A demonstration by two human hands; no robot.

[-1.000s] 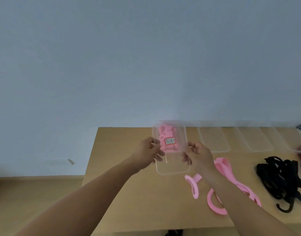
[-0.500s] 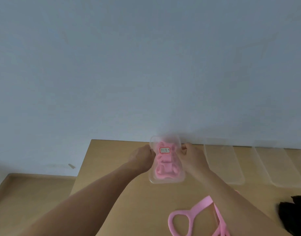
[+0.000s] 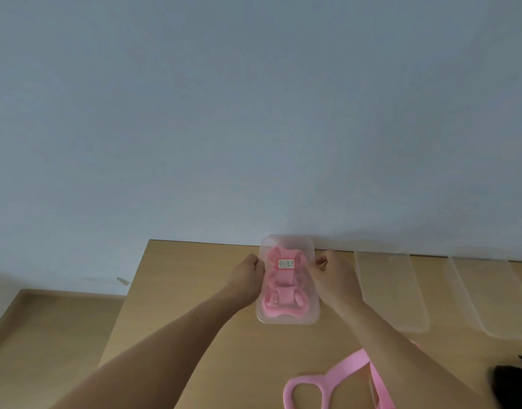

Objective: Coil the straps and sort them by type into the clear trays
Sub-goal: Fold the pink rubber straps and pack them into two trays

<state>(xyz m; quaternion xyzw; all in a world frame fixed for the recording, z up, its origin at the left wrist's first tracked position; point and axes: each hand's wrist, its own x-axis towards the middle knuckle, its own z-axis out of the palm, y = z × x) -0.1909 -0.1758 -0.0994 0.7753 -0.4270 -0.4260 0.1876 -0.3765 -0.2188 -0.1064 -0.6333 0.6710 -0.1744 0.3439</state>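
A clear tray point(image 3: 286, 319) with a small red-edged label point(image 3: 286, 263) lies at the back of the wooden table point(image 3: 177, 308), against the wall. Coiled pink straps point(image 3: 284, 296) fill it. My left hand point(image 3: 245, 274) grips its left rim and my right hand point(image 3: 332, 276) grips its right rim, fingers curled on the edges. Loose pink straps point(image 3: 336, 379) lie near the front, partly hidden by my right forearm. A heap of black straps point(image 3: 513, 385) shows at the lower right edge.
Two more clear trays point(image 3: 392, 293) point(image 3: 489, 299) stand side by side to the right along the wall. A lower wooden surface point(image 3: 53, 326) sits left of the table. The wall rises right behind the table's back edge.
Both hands have carried the tray of pink straps from mid-table, where it was tilted up, back to the wall and laid it flat. The view has shifted so the loose straps sit lower in frame.
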